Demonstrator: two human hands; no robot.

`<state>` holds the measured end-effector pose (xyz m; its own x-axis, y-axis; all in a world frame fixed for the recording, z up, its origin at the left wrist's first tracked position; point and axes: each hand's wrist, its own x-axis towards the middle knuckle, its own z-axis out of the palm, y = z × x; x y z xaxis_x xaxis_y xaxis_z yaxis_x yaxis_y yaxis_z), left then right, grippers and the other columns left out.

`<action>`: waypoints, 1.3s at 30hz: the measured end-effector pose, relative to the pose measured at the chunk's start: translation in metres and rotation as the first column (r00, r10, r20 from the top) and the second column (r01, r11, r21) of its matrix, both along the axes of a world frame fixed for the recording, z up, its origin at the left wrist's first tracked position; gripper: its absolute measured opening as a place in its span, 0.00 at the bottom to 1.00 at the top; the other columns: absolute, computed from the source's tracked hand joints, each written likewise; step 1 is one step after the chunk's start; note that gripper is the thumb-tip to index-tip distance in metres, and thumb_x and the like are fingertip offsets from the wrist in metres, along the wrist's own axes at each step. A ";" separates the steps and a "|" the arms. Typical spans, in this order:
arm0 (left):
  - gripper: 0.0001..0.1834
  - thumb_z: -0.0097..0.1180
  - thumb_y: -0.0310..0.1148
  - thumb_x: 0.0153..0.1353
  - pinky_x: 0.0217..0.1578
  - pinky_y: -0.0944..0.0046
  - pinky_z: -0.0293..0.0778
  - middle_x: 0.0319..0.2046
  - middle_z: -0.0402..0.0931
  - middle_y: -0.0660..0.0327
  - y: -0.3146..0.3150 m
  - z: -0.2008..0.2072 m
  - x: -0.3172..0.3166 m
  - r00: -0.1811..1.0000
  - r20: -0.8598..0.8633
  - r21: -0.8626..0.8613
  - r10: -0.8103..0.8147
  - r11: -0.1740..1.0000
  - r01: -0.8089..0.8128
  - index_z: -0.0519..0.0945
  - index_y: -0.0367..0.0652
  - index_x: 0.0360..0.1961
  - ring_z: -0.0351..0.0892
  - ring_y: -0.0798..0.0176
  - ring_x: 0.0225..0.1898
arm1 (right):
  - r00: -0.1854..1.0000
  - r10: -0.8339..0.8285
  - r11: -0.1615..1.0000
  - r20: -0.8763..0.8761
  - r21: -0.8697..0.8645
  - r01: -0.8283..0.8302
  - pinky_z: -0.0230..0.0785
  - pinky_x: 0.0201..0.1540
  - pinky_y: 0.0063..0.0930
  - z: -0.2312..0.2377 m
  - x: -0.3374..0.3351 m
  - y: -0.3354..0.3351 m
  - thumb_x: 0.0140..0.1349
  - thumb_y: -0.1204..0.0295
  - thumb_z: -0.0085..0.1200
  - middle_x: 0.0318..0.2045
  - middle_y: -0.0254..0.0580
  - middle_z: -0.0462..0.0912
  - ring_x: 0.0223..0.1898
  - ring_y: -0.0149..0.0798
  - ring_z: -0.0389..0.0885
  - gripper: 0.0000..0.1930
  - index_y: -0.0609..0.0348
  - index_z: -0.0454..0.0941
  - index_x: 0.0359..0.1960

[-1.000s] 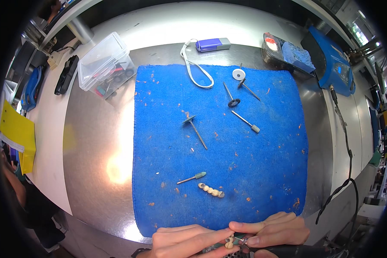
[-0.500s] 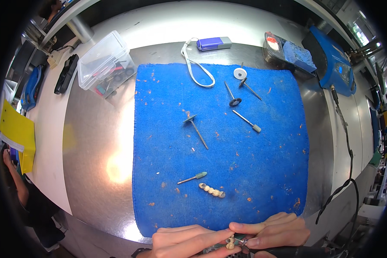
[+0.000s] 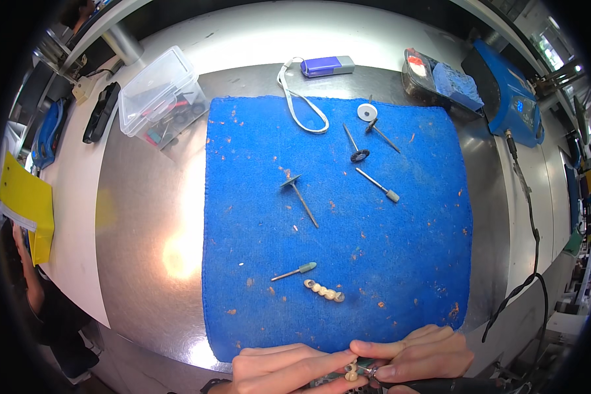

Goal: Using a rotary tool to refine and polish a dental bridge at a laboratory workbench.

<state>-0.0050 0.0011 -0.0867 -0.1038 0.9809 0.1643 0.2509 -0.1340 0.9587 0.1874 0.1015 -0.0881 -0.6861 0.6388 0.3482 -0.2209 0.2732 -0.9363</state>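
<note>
At the lower edge, my left hand (image 3: pixel 289 369) is closed, pinching a small tooth-coloured dental bridge (image 3: pixel 352 375) between its fingertips. My right hand (image 3: pixel 420 358) wraps round a dark rotary handpiece (image 3: pixel 450 385), whose metal nose points left at the bridge. The tip is partly hidden by fingers; I cannot tell whether it touches. Beyond my hands, a second dental bridge (image 3: pixel 324 290) lies on the blue cloth (image 3: pixel 256 223). Beside it rests a green pointed polishing bur (image 3: pixel 295 271). Farther back on the cloth lie a disc on a shank (image 3: pixel 300 198) and a cylindrical bur (image 3: pixel 378 186).
Past the cloth's far side lies a purple-and-grey strapped device (image 3: pixel 327 66). A clear plastic box (image 3: pixel 161 98) stands at left, a dark tray with a blue sponge (image 3: pixel 456 87) at right. A blue control unit (image 3: pixel 509 98) trails a cord (image 3: pixel 532 230). Another person's arm (image 3: pixel 31 276) shows far left.
My hands, the bridge and the handpiece hold almost the same position. At the far left, the other person's arm has shifted slightly.
</note>
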 end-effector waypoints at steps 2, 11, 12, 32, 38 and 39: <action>0.19 0.75 0.24 0.51 0.31 0.67 0.80 0.29 0.86 0.52 0.000 0.000 -0.001 1.000 0.000 -0.002 -0.001 1.000 0.001 0.86 0.29 0.44 0.88 0.59 0.30 | 1.000 0.014 1.000 0.008 0.005 -0.014 0.80 0.28 0.28 -0.001 -0.001 0.000 0.63 0.74 0.61 0.45 0.75 0.84 0.25 0.42 0.89 0.12 0.68 0.79 0.45; 0.18 0.75 0.23 0.51 0.31 0.67 0.80 0.29 0.86 0.52 0.001 -0.001 -0.001 1.000 0.000 -0.003 -0.008 1.000 0.008 0.86 0.30 0.44 0.88 0.59 0.29 | 1.000 -0.029 0.999 -0.012 -0.020 0.028 0.80 0.29 0.28 -0.001 -0.002 -0.001 0.63 0.73 0.61 0.45 0.76 0.84 0.25 0.43 0.89 0.12 0.69 0.79 0.44; 0.18 0.75 0.23 0.51 0.31 0.67 0.80 0.29 0.86 0.52 0.000 -0.001 -0.001 1.000 0.000 -0.005 -0.004 1.000 0.004 0.86 0.30 0.44 0.88 0.59 0.29 | 1.000 0.001 1.000 0.004 -0.018 -0.001 0.81 0.30 0.29 0.001 0.000 0.002 0.63 0.73 0.61 0.45 0.76 0.84 0.26 0.44 0.90 0.12 0.69 0.79 0.44; 0.18 0.75 0.24 0.51 0.30 0.67 0.80 0.29 0.86 0.52 0.002 -0.004 -0.002 1.000 -0.006 0.018 -0.008 1.000 0.009 0.86 0.30 0.44 0.88 0.59 0.29 | 1.000 0.002 1.000 0.013 -0.023 -0.002 0.80 0.29 0.28 -0.001 0.000 0.000 0.63 0.73 0.61 0.44 0.77 0.83 0.27 0.44 0.90 0.12 0.71 0.79 0.44; 0.18 0.75 0.24 0.51 0.31 0.67 0.80 0.29 0.86 0.52 0.002 -0.003 -0.001 1.000 -0.013 0.026 -0.007 1.000 0.007 0.86 0.29 0.43 0.88 0.59 0.29 | 1.000 -0.019 1.000 -0.019 -0.014 0.019 0.80 0.28 0.28 -0.002 -0.001 -0.002 0.62 0.74 0.61 0.44 0.77 0.83 0.26 0.43 0.90 0.13 0.70 0.79 0.44; 0.18 0.75 0.24 0.51 0.31 0.67 0.80 0.29 0.86 0.52 0.002 -0.002 -0.001 1.000 -0.011 0.017 -0.002 1.000 0.002 0.86 0.29 0.43 0.88 0.59 0.29 | 1.000 -0.003 1.000 -0.014 -0.011 0.003 0.80 0.28 0.28 -0.003 -0.001 -0.001 0.62 0.74 0.61 0.45 0.77 0.83 0.26 0.43 0.90 0.12 0.70 0.79 0.44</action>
